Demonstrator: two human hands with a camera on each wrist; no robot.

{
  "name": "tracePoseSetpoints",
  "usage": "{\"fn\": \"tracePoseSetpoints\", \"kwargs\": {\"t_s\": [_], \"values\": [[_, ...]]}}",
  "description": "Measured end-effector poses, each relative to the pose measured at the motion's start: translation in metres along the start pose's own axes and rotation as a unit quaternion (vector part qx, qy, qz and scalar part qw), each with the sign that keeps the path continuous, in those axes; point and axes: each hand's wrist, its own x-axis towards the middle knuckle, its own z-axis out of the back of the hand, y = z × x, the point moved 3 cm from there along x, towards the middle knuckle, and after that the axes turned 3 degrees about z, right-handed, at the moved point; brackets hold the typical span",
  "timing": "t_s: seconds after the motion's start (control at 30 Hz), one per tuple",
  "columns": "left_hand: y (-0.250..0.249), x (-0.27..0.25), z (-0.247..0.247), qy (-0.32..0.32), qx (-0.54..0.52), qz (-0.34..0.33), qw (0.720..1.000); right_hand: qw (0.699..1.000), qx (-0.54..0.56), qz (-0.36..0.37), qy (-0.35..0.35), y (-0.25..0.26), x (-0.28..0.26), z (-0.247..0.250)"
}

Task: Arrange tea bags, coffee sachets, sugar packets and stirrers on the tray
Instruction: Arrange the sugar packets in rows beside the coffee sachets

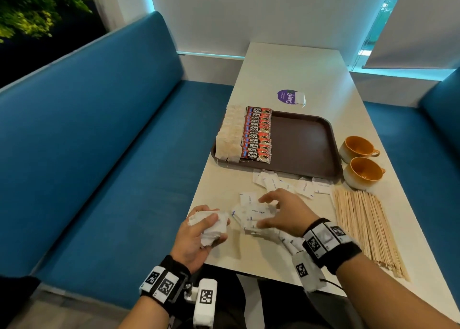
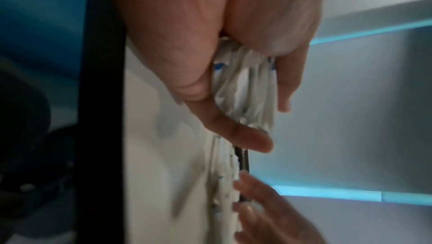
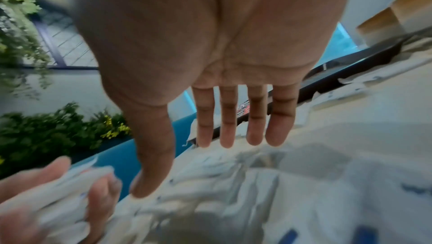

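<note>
My left hand [image 1: 201, 231] grips a bunch of white sugar packets [image 1: 210, 223] at the table's near-left edge; the left wrist view shows the packets [image 2: 245, 89] pinched between thumb and fingers. My right hand [image 1: 281, 210] hovers spread over a loose pile of sugar packets [image 1: 254, 215], its fingers [image 3: 228, 133] straight and holding nothing. More packets [image 1: 286, 183] lie just in front of the brown tray [image 1: 306, 142]. On the tray's left side sit a row of tea bags [image 1: 230, 134] and a row of red coffee sachets [image 1: 257, 134]. Wooden stirrers [image 1: 366, 226] lie to the right.
Two orange cups [image 1: 361, 159] stand right of the tray. A purple sticker [image 1: 288, 96] with a small white packet lies beyond the tray. Blue bench seats [image 1: 112, 154] flank the table [image 1: 298, 67] on both sides.
</note>
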Motion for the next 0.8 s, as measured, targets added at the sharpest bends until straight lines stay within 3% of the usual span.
{"fn": "tracePoseSetpoints", "kwargs": {"t_s": [0.13, 0.3, 0.47, 0.6, 0.8], "values": [[0.005, 0.003, 0.001, 0.049, 0.049, -0.009, 0.998, 0.993, -0.069, 0.068, 0.061, 0.014, -0.003, -0.022], [0.006, 0.004, 0.001, 0.064, 0.07, -0.013, 0.995, 0.995, -0.08, 0.065, 0.013, 0.01, -0.002, -0.024], [0.004, 0.004, -0.002, 0.049, 0.065, -0.006, 0.997, 0.999, 0.004, 0.033, -0.017, 0.004, -0.009, -0.012], [0.005, 0.006, -0.003, 0.048, 0.018, 0.014, 0.999, 0.996, 0.031, 0.013, -0.083, -0.002, -0.009, -0.003], [0.013, 0.013, -0.018, 0.091, 0.031, 0.003, 0.995, 0.981, 0.114, 0.023, -0.155, 0.022, -0.012, 0.013]]}}
